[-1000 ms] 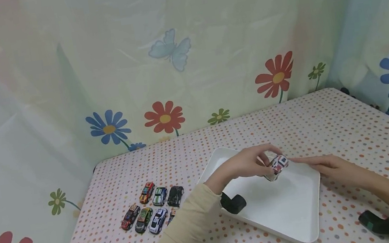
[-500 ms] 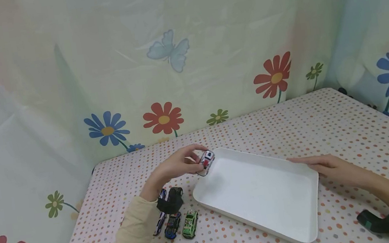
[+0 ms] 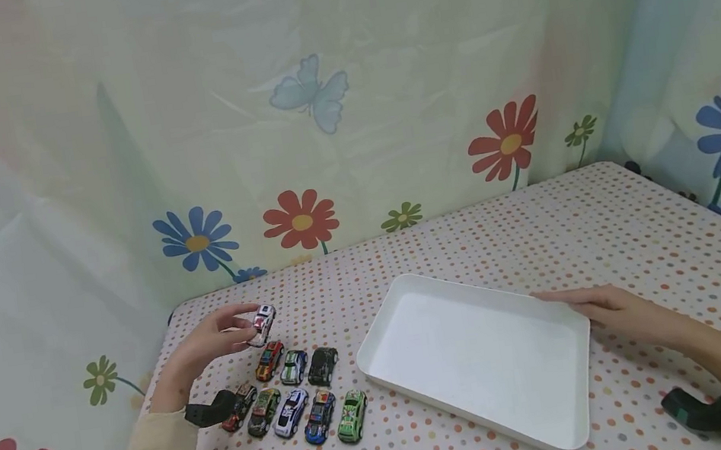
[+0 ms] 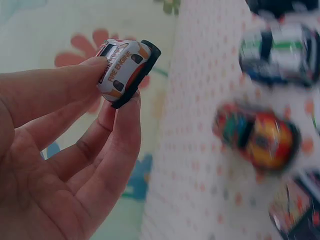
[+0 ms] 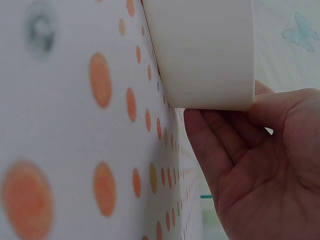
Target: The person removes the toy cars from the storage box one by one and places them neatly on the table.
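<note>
My left hand [image 3: 201, 349] pinches a small white-and-red toy car [image 3: 264, 323] between thumb and fingertips. It is raised over the table's left side, just behind the parked cars. "FIRE ENGINE" is printed along the side of this toy car [image 4: 122, 70] in the left wrist view. Over at the right, my right hand [image 3: 625, 312] holds the far right corner of a white rectangular tray [image 3: 485, 423]. In the right wrist view the thumb lies at the tray's rim and the fingers of that hand [image 5: 260, 165] touch its outer wall.
Toy cars stand in two rows left of the tray, among them an orange-red car [image 3: 270, 361], a black car [image 3: 323, 366], a white car [image 3: 292, 413] and a green car [image 3: 353, 416]. A dotted cloth [image 3: 446, 244] covers the table; a flowered curtain [image 3: 215, 122] hangs behind.
My left hand has carried the white-and-red toy car leftward from over the tray to behind the rows of cars. The right hand and the tray have stayed in place.
</note>
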Available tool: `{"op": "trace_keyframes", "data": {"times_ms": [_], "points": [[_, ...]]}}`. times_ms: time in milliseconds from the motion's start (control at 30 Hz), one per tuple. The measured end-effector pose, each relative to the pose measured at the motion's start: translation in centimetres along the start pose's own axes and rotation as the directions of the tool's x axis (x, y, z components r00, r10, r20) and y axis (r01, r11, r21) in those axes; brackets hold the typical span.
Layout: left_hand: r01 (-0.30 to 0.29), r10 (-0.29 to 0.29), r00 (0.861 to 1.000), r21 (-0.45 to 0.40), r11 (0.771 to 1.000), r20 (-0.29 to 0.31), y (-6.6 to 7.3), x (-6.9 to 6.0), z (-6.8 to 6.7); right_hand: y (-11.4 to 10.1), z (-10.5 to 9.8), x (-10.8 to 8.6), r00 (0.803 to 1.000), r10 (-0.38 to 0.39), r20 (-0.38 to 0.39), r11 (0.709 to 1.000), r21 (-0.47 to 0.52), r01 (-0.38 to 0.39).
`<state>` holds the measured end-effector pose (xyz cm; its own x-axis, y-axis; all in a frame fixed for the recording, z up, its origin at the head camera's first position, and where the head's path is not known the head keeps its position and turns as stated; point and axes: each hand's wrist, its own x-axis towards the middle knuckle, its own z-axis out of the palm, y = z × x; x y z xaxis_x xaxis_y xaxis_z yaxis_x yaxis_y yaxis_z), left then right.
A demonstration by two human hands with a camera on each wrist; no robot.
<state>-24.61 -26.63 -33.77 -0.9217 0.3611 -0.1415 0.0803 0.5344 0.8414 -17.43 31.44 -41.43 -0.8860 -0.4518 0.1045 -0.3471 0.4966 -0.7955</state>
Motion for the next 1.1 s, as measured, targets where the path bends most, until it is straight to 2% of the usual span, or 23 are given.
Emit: {"op": "trace_keyframes", "data": {"times_ms": [100,233,333,500,733,933,1100], "points": [[0.068,-0.069,0.997,-0.018,0.998,-0.033,-1.8,-0.4,-0.8,0.1,-0.1,0.0,1.0,0.009,-0.002,1.0,-0.005,-0.009],[0.123,-0.126,0.99,-0.047,0.991,-0.062,-3.7,-0.5,-1.1,0.3,-0.1,0.0,1.0,0.013,-0.009,1.0,-0.023,-0.013],[0.144,-0.148,0.987,-0.059,0.988,-0.065,-4.7,-0.5,-1.0,0.3,-0.1,0.0,1.0,0.002,-0.014,1.0,-0.03,-0.002],[0.199,-0.199,0.976,-0.01,0.98,-0.089,-5.8,-0.6,-0.5,0.3,0.0,0.0,1.0,-0.009,-0.011,1.0,-0.03,0.008],[0.251,-0.241,0.96,0.06,0.966,-0.146,-6.5,-0.3,0.0,0.1,0.0,0.0,1.0,0.013,-0.012,1.0,-0.027,-0.013],[0.286,-0.266,0.947,0.098,0.953,-0.181,-6.1,-0.3,0.2,0.2,0.1,0.0,0.999,0.03,-0.024,0.998,-0.051,-0.031],[0.295,-0.272,0.942,0.098,0.95,-0.197,-5.9,-0.4,0.3,0.2,0.0,0.1,1.0,0.026,-0.017,0.999,-0.036,-0.027]]}}
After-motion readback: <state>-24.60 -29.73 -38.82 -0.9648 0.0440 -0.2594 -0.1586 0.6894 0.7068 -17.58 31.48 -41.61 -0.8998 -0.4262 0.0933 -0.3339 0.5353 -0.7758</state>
